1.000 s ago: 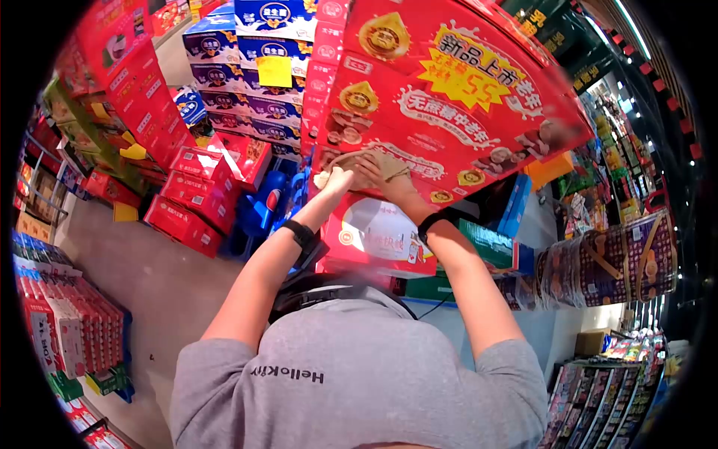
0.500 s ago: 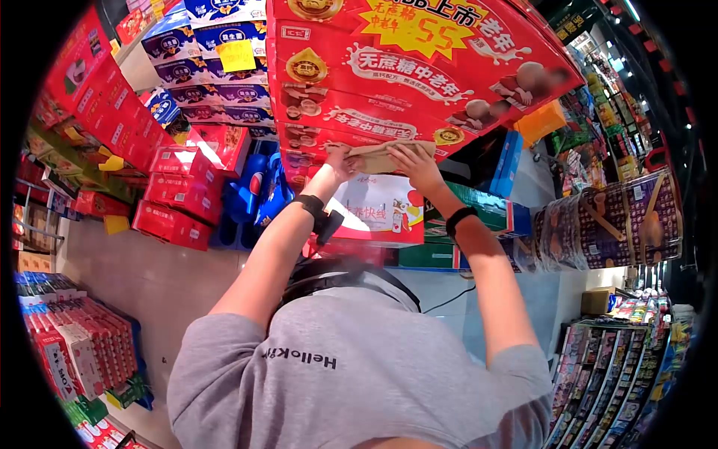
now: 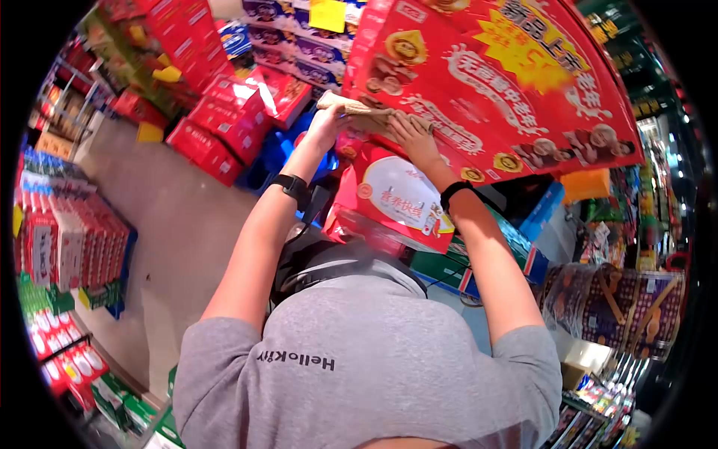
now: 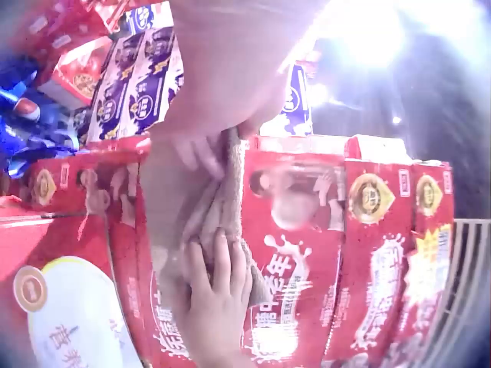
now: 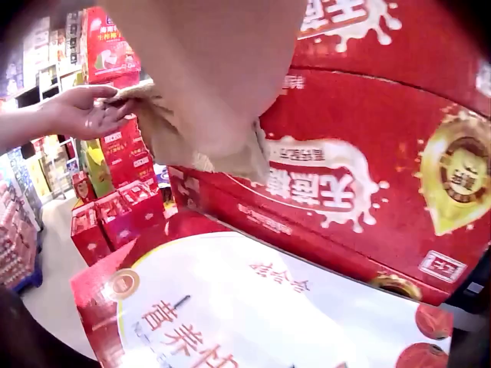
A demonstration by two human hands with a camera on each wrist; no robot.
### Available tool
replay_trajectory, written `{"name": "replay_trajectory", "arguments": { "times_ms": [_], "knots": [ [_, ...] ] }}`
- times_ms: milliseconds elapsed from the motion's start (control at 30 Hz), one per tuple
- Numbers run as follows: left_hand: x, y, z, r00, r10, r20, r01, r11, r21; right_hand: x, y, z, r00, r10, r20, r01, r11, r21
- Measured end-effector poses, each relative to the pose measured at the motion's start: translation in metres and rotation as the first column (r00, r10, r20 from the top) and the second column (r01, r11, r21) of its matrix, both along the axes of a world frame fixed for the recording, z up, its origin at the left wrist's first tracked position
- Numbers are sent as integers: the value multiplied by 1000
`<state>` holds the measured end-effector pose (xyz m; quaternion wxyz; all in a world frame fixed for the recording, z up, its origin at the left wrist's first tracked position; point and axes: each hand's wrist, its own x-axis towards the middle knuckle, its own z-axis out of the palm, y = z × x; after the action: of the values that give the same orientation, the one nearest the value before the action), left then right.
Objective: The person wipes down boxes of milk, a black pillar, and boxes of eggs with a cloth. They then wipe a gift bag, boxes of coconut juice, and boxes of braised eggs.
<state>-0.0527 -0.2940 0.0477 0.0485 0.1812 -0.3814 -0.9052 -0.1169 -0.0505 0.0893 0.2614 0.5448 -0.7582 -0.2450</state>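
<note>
A beige cloth [image 3: 365, 109] is stretched and folded between my two hands, in front of the red carton stack. My left hand [image 3: 326, 126] pinches one end of it between thumb and fingers, as the right wrist view shows on the left hand [image 5: 86, 113]. My right hand [image 3: 411, 139] holds the other end, with its fingers laid across the cloth and the thumb hidden. In the left wrist view the fingers of the right hand [image 4: 217, 295] lie side by side on the folds. Just below the hands sits a red and white drink carton [image 3: 396, 196].
Large red cartons [image 3: 479, 97] with a yellow price sign rise ahead. Smaller red boxes [image 3: 217, 123] and something blue [image 3: 273, 159] stand to the left. A green box [image 3: 441, 271] lies low by the right arm. Grey floor [image 3: 157, 202] runs along the left side.
The hands have moved apart, with the cloth drawn out between them; the left hand now stands further left. The head view has shifted and turned.
</note>
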Motion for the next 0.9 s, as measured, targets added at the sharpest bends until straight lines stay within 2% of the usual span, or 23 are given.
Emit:
{"name": "replay_trajectory", "arguments": {
  "times_ms": [33,100,133,167,200,233,267,300,367,400,433,533,567,600,633,700,733,767,900],
  "knots": [
    [28,2,32,998,32,-46,-34,998,-61,2,-10,-1,1000,28,12,-28,1000,-5],
    [46,-16,12,997,75,-4,-72,942,-327,3,-36,0,994,27,110,-27,1000,2],
    [62,-19,16,986,151,75,-119,938,-326,2,-49,2,965,200,168,-179,975,-130],
    [78,-29,12,971,149,188,-54,900,-433,0,-64,-10,957,229,177,-206,969,-138],
    [92,-33,5,968,207,144,-135,907,-398,-1,-78,-31,870,399,290,-299,894,-335],
    [110,-33,13,960,259,103,-207,910,-360,12,-96,-27,744,561,362,-333,782,-527],
    [131,-38,22,960,239,144,-163,900,-405,23,-100,-19,772,495,399,-334,850,-408],
    [143,-49,2,942,259,215,-156,902,-403,38,-112,-11,740,461,490,-324,882,-342],
    [167,-79,-46,914,287,288,-208,939,-275,54,-140,-32,679,488,549,-360,873,-330],
    [185,-82,-47,881,396,260,-308,895,-322,68,-153,-42,698,399,595,-317,917,-244],
    [198,-96,-68,805,490,334,-347,846,-405,78,-170,-54,615,460,641,-363,886,-288],
    [246,-143,-110,814,472,339,-373,872,-318,115,-220,-79,479,396,783,-400,893,-207],
    [257,-159,-118,792,487,368,-441,873,-207,124,-240,-93,434,370,821,-401,896,-192],
    [270,-168,-125,769,496,404,-508,857,-84,140,-260,-89,352,201,914,-266,958,-109],
    [284,-176,-117,759,507,408,-530,846,-66,156,-277,-84,241,26,970,-138,990,8],
    [309,-205,-101,695,514,504,-549,831,-91,174,-302,-113,330,338,882,-309,921,-237],
    [321,-216,-101,682,522,512,-562,823,-90,184,-312,-120,246,304,920,-248,938,-244],
    [333,-223,-100,678,541,497,-560,819,-127,192,-320,-126,209,200,957,-209,965,-156],
    [360,-251,-102,662,572,484,-565,806,-179,216,-351,-143,119,105,987,-160,983,-85]
  ]
}}
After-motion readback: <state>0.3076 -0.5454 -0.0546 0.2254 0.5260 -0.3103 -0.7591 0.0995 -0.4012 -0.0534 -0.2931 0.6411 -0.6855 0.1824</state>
